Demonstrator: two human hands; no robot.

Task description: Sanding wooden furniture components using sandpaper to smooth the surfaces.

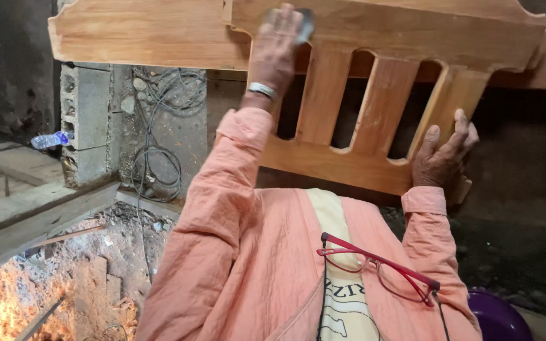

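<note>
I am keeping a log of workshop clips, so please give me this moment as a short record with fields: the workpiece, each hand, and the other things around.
workpiece: carved light-brown wooden panel with vertical slats
left hand: left hand raised on the panel's upper rail, pressing a small grey pad that looks like sandpaper; silver wrist band
right hand: right hand gripping the panel's lower right edge
clothing: salmon-pink long-sleeved jacket
hanging at chest: red-framed glasses
surroundings: clear plastic bottle, grey cables, purple round container

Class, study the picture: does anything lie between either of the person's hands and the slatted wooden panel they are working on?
Nothing stands between the right hand and the wooden panel; it grips the lower rail at a slat directly. Under the left hand a small blurred grey piece is pressed against the top rail; what it is cannot be told.
</note>
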